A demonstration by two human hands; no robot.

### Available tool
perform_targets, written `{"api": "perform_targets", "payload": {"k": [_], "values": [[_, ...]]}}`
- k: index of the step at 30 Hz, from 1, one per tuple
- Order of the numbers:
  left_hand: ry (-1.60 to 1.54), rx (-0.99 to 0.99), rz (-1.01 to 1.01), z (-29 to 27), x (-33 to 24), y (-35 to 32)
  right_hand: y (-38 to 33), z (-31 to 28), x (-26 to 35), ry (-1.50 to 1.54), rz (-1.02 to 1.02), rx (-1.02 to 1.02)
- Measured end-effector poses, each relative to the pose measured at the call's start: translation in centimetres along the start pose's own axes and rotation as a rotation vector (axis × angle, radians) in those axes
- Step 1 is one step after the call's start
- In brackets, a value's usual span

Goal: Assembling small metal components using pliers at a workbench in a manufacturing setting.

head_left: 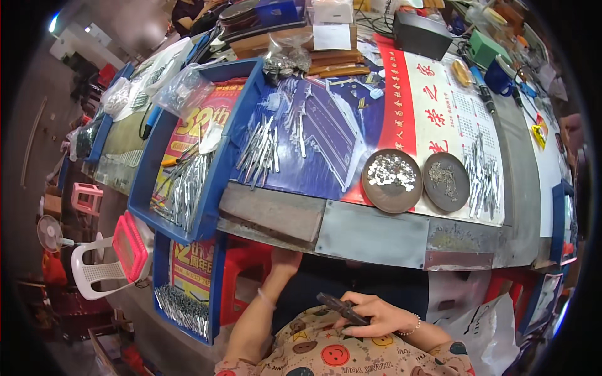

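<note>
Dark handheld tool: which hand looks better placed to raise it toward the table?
Probably the right hand: it holds the dark handheld tool. The left hand is at the table edge, its fingers hidden.

The table [371, 233] is hiding the fingers of the left hand [286, 259]; the far view edge is cutting off a person [186, 14]; bits [443, 178] in the right bowl [456, 202] are looking too small to identify.

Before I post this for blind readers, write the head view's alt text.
A person's right hand holds a dark object before their patterned shirt; the left hand is partly hidden at the workbench edge. On the bench are two dishes of small pieces, piles of thin silvery strips and a blue tray.
</note>
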State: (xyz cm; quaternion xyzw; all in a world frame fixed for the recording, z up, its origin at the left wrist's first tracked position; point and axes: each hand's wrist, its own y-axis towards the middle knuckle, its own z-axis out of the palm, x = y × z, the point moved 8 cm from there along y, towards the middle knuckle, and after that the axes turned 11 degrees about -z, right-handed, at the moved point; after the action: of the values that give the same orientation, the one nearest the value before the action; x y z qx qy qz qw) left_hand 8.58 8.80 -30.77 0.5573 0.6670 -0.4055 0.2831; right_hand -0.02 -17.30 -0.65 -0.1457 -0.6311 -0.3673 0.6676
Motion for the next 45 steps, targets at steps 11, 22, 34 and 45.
{"api": "perform_targets", "payload": {"k": [11,22,34,45], "values": [[-0.09,0.479,-0.288,-6.7,-26.1,-10.0,-1.2,-3.5,-0.4,-0.054,-0.002,-0.141],[1.049,-0.278,0.328,-4.1,-39.8,13.7,-1.4,-2.9,1.5,-0.216,0.041,-0.173],[0.948,-0.165,0.36,-1.6,-40.2,16.0,-1.7,-3.6,-0.2,-0.25,0.106,-0.196],[0.475,0.1,0.403,-3.6,-41.7,15.8,-1.7,-2.9,0.1,-0.314,0.132,-0.182]]}}
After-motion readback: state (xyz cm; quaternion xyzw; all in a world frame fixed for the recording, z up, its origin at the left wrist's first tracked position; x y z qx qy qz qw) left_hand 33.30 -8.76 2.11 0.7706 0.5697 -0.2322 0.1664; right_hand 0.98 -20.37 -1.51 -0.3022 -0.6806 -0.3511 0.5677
